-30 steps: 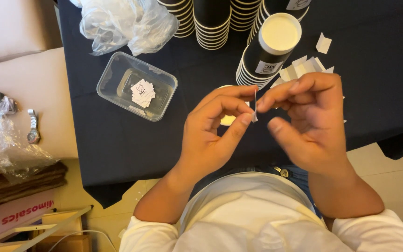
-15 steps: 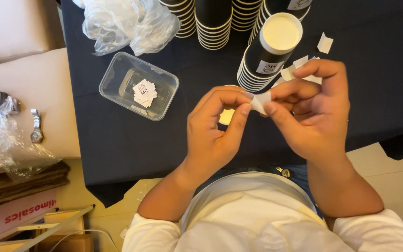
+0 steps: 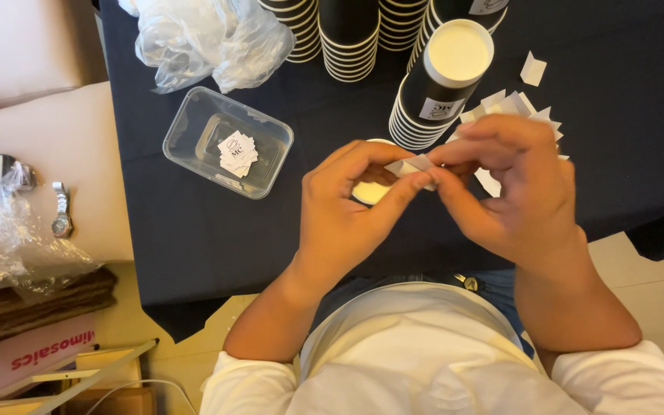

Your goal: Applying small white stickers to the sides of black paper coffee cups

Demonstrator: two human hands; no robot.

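Together, left hand [image 3: 347, 207] and right hand [image 3: 512, 192] pinch a paper slip [image 3: 413, 164].

Cup stacks [image 3: 439, 84] behind hands [image 3: 424, 180]; tub [image 3: 194, 127] left, stickers [image 3: 237, 151] inside.

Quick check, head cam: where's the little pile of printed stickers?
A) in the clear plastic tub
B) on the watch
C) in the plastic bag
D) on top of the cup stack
A: the stickers lie inside the clear tub on the dark cloth, left of the hands and apart from the cup stack.
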